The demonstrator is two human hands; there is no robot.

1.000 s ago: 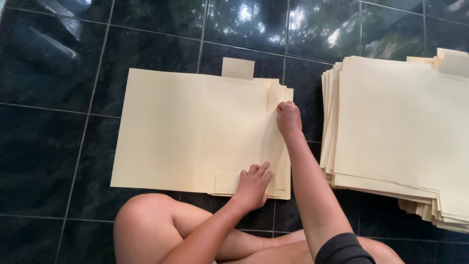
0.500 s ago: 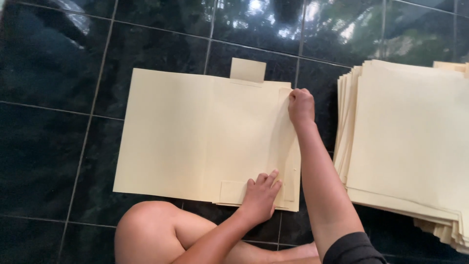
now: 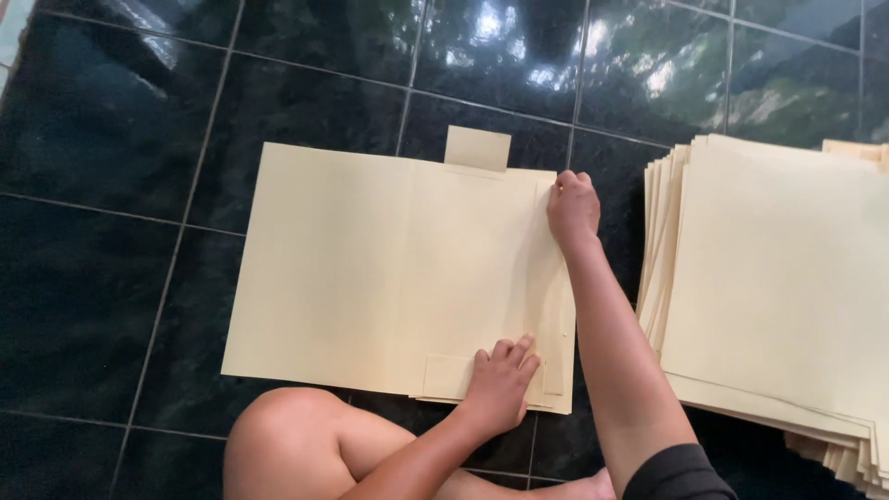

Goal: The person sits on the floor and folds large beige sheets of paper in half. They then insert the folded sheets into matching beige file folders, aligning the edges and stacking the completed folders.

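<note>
Since the earlier frames, both hands have slid up the sheet's right side. On the dark tiled floor point(image 3: 111, 278) lies the cream card sheet point(image 3: 370, 278), its stack point(image 3: 778, 278) to the right. Right hand point(image 3: 573, 209) presses curled on the top-right corner; left hand point(image 3: 501, 381), fingers spread flat, holds the bottom edge.

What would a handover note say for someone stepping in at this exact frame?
Left hand: flat, pressing the near edge of the cream card sheet by its small bottom flap.
Right hand: fingers pinching the sheet's far right corner, where a narrow side strip lies folded.
Sheet lies on the dark tiled floor, top tab sticking out.
Stack of similar sheets sits to the right, untouched.
Done: sheet laid flat. Left: side edge not fully pressed down.
</note>
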